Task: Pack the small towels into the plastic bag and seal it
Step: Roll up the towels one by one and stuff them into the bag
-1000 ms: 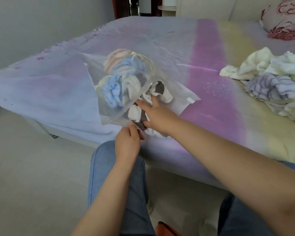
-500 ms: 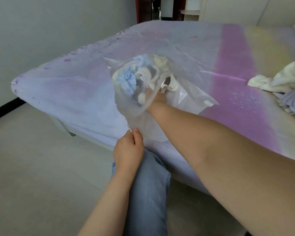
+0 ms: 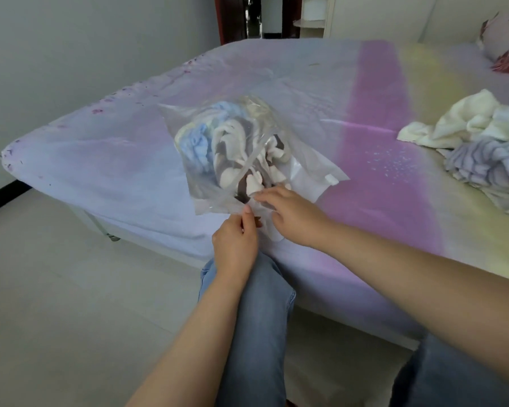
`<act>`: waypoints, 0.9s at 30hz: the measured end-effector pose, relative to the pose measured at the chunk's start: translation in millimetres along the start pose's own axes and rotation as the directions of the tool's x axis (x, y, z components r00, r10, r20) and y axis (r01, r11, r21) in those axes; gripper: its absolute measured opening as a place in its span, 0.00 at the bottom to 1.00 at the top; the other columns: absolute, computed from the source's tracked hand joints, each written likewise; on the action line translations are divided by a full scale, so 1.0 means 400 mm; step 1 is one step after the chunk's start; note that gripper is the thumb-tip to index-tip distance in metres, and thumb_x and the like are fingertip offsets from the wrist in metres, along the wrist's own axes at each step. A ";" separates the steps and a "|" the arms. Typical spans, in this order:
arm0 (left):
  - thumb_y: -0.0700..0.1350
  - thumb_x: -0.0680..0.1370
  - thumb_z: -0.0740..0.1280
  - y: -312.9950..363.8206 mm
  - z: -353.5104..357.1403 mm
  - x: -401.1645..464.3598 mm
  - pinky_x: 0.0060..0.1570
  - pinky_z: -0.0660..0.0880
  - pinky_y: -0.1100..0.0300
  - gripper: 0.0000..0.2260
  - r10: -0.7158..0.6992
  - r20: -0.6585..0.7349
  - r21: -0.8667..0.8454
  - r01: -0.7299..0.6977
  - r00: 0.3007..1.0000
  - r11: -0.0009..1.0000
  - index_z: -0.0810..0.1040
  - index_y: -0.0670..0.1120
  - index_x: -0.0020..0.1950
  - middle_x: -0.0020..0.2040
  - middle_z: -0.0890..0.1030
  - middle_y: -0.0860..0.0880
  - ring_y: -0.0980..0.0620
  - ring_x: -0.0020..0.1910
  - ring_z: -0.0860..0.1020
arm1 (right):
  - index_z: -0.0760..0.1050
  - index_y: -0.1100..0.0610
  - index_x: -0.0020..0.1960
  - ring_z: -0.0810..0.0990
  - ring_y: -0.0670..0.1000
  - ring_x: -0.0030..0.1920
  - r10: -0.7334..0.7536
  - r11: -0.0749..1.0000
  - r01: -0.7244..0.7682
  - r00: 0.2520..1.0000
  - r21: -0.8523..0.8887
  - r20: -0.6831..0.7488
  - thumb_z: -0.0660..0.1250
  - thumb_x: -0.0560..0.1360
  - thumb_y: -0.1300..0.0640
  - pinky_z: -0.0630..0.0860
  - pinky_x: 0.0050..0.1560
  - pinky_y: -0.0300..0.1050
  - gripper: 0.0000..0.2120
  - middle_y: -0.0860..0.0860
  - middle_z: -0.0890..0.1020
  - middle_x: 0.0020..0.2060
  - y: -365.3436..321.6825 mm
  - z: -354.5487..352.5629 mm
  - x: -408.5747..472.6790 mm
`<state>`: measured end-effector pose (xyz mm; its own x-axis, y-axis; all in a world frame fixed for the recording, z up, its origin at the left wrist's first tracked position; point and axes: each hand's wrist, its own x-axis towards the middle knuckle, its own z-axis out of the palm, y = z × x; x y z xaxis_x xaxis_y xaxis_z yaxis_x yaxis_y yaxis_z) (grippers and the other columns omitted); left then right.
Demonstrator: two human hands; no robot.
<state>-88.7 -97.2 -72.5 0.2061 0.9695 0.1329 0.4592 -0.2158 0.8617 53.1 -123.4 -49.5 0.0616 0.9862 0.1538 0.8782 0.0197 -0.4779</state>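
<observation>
Step in hand: closing the mouth of the clear plastic bag (image 3: pixel 218 183), as I judge; no towel is in the fingers now.
Advice: hold the two lips of the mouth flat and together, push the brown and white towel (image 3: pixel 254 183) fully inside, then press along the strip from one end to the other.
Left hand (image 3: pixel 235 245): pinches the near corner of the bag mouth between thumb and fingers.
Right hand (image 3: pixel 291 212): fingers lightly bent, resting on the bag mouth; if it grips the film, I cannot tell.
Bag: lies near the corner of the bed with pastel sheet (image 3: pixel 130 171), bulging, film wrinkled.
Contents: small rolled towels (image 3: pixel 218 139), blue, cream, brown.
Elsewhere: pile of white and grey towels (image 3: pixel 476 148), well apart on the right.
</observation>
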 end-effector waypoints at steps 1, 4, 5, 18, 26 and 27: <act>0.54 0.83 0.53 0.010 0.018 -0.003 0.55 0.74 0.51 0.22 0.000 0.010 -0.035 0.000 1.000 0.999 0.83 0.47 0.43 0.45 0.85 0.52 0.48 0.49 0.80 | 0.69 0.51 0.70 0.67 0.51 0.69 -0.008 1.000 0.008 1.000 -0.020 0.015 0.56 0.76 0.66 0.66 0.68 0.45 0.24 0.51 0.69 0.69 0.017 -0.020 -0.032; 0.50 0.83 0.55 0.044 0.083 -0.025 0.48 0.73 0.54 0.17 0.067 0.042 -0.106 -0.062 0.997 0.992 0.81 0.47 0.43 0.43 0.83 0.52 0.48 0.47 0.79 | 0.75 0.51 0.63 0.74 0.52 0.62 0.064 0.993 -0.066 0.998 -0.098 -0.030 0.57 0.78 0.60 0.71 0.61 0.47 0.16 0.50 0.77 0.61 0.095 -0.096 -0.111; 0.50 0.82 0.55 0.059 0.108 -0.040 0.47 0.73 0.54 0.16 0.102 0.055 -0.107 -0.096 0.993 0.990 0.80 0.48 0.43 0.42 0.83 0.51 0.48 0.46 0.79 | 0.76 0.51 0.61 0.76 0.53 0.60 0.119 0.986 -0.128 0.990 -0.111 -0.081 0.57 0.79 0.59 0.72 0.60 0.46 0.15 0.49 0.79 0.60 0.135 -0.123 -0.136; 0.49 0.78 0.54 0.249 0.349 -0.163 0.50 0.74 0.49 0.16 0.437 0.352 -0.004 -0.466 0.828 0.885 0.79 0.48 0.42 0.39 0.82 0.51 0.47 0.41 0.78 | 0.56 0.51 0.75 0.65 0.63 0.69 0.582 0.432 -0.876 0.090 0.214 -0.808 0.66 0.73 0.58 0.65 0.65 0.58 0.34 0.59 0.60 0.74 0.526 -0.419 -0.466; 0.43 0.79 0.64 0.295 0.373 -0.160 0.51 0.71 0.64 0.10 0.456 0.444 -0.204 -0.409 0.771 0.889 0.76 0.54 0.58 0.54 0.78 0.58 0.57 0.53 0.76 | 0.69 0.60 0.56 0.80 0.61 0.48 0.641 0.552 -0.830 0.364 0.076 -0.676 0.64 0.72 0.35 0.73 0.41 0.51 0.29 0.58 0.80 0.48 0.418 -0.392 -0.465; 0.42 0.77 0.67 0.294 0.373 -0.157 0.56 0.72 0.61 0.17 0.483 0.466 -0.216 -0.434 0.741 0.875 0.73 0.54 0.64 0.59 0.77 0.57 0.56 0.58 0.75 | 0.70 0.60 0.53 0.80 0.60 0.45 0.610 0.584 -0.811 0.415 0.029 -0.675 0.62 0.71 0.33 0.72 0.40 0.50 0.30 0.58 0.81 0.45 0.384 -0.387 -0.459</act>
<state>81.4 -200.8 -52.5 0.7775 0.5598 0.2864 0.1257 -0.5846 0.8015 249.9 -326.9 -17.4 0.8814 0.3098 0.3565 0.4490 -0.7839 -0.4289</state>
